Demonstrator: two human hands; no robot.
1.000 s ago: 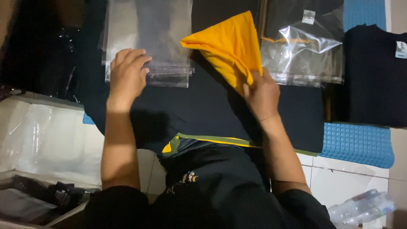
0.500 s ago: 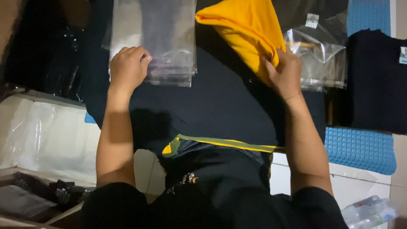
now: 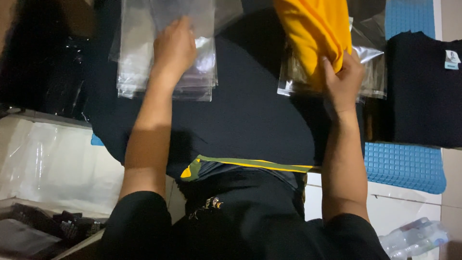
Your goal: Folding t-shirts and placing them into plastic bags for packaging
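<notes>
My right hand (image 3: 343, 83) grips a folded yellow garment (image 3: 313, 33) and holds it over a pile of bagged garments in clear plastic (image 3: 370, 72) at the upper right. My left hand (image 3: 175, 48) rests flat on a stack of empty clear plastic bags (image 3: 139, 58) at the upper left, fingers spread over the top bag. Both stacks lie on a dark cloth (image 3: 250, 115) spread in front of me.
A folded black garment (image 3: 423, 86) with a small tag lies at the right on a blue mat (image 3: 406, 166). A plastic bottle (image 3: 416, 238) lies at the lower right. White plastic sheeting (image 3: 53, 163) and a tray of dark items (image 3: 43, 228) sit at the left.
My right hand has carried the yellow garment up and to the right, onto the bagged pile. My left hand has slid further up the stack of empty bags.
</notes>
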